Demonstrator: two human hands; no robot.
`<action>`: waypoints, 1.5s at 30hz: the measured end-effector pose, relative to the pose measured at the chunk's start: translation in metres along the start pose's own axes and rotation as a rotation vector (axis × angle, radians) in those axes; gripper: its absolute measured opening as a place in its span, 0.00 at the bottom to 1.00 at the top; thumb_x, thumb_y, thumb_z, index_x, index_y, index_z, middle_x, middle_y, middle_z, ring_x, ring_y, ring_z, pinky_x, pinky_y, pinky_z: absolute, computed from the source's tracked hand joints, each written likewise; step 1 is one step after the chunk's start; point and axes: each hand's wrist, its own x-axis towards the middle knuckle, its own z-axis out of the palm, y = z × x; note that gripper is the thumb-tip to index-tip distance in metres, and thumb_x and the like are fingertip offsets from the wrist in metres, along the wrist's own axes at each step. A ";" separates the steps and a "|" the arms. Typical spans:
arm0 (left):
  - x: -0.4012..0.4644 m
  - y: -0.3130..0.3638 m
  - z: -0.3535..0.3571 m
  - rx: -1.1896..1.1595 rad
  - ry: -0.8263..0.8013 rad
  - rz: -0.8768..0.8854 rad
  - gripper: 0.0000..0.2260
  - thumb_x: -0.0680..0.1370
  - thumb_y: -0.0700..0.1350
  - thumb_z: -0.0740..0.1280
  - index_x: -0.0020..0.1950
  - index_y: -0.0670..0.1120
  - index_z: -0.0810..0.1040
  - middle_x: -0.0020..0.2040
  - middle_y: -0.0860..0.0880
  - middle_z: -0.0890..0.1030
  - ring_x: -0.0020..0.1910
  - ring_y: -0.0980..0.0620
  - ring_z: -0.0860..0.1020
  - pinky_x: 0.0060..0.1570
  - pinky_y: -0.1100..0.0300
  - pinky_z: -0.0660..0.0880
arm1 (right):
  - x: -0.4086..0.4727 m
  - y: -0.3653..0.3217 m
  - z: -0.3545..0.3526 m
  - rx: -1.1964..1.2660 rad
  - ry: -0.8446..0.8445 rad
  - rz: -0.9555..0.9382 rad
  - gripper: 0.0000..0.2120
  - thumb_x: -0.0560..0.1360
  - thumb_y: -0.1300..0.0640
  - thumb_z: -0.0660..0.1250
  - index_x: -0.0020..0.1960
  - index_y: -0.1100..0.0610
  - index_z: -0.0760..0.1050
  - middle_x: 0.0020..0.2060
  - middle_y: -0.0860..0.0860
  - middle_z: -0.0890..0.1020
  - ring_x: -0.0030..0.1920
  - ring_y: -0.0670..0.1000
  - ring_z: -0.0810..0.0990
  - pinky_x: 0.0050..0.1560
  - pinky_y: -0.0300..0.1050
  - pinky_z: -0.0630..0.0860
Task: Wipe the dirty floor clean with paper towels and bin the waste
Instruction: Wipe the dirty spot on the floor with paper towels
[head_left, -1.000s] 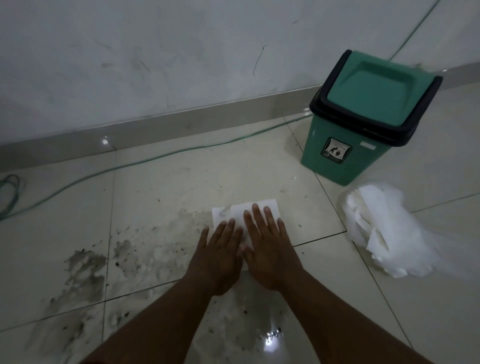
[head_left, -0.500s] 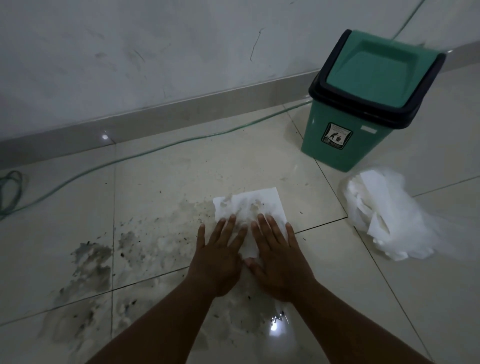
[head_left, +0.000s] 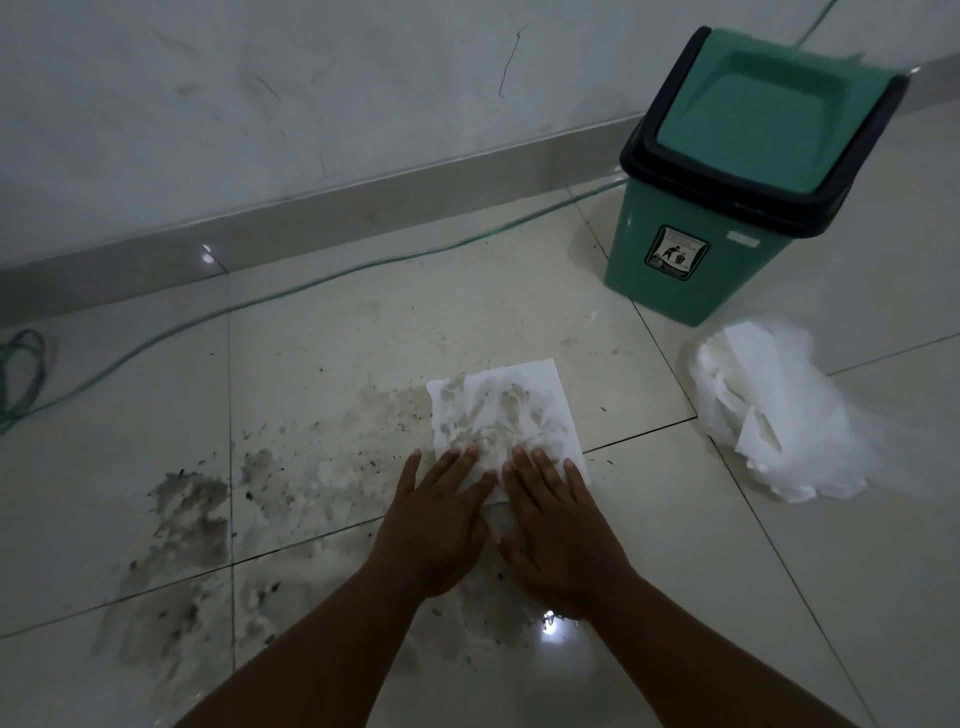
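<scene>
A white paper towel (head_left: 511, 410) lies flat on the tiled floor, stained grey-brown across its middle. My left hand (head_left: 434, 525) and my right hand (head_left: 558, 530) lie side by side with straight fingers, their fingertips pressing the towel's near edge. Wet grey dirt with dark specks (head_left: 208, 509) spreads over the tiles to the left of and below my hands. A green bin with a black-rimmed swing lid (head_left: 727, 208) stands at the upper right. An open pack of white paper towels (head_left: 769, 415) lies on the floor below the bin.
A white wall with a grey skirting board (head_left: 311, 218) runs across the back. A thin green cable (head_left: 322, 283) trails along the floor near the wall and coils at the far left. A light reflection glints on wet tile near my right wrist.
Both hands have slid back toward me along the towel, uncovering more of it. The uncovered part now shows grey-brown stains. The view has shifted slightly.
</scene>
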 end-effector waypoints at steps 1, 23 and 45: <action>0.004 0.000 -0.003 -0.014 0.025 -0.014 0.27 0.79 0.59 0.46 0.79 0.55 0.59 0.80 0.47 0.59 0.80 0.48 0.53 0.78 0.44 0.43 | 0.003 -0.001 -0.001 0.021 0.029 0.002 0.35 0.81 0.36 0.43 0.82 0.54 0.43 0.81 0.52 0.43 0.80 0.52 0.38 0.79 0.59 0.47; 0.067 -0.001 -0.016 -0.049 -0.178 -0.158 0.30 0.81 0.60 0.51 0.80 0.57 0.44 0.82 0.51 0.42 0.81 0.48 0.43 0.76 0.38 0.43 | 0.059 0.003 -0.023 0.054 0.073 0.143 0.35 0.82 0.44 0.51 0.81 0.57 0.41 0.80 0.54 0.39 0.80 0.56 0.37 0.80 0.53 0.41; 0.146 0.147 -0.093 -0.177 0.081 0.033 0.30 0.76 0.57 0.63 0.77 0.56 0.59 0.81 0.51 0.56 0.80 0.48 0.45 0.77 0.40 0.49 | -0.026 0.105 -0.138 0.134 0.690 1.017 0.28 0.72 0.52 0.72 0.70 0.54 0.71 0.70 0.58 0.71 0.67 0.61 0.68 0.62 0.59 0.67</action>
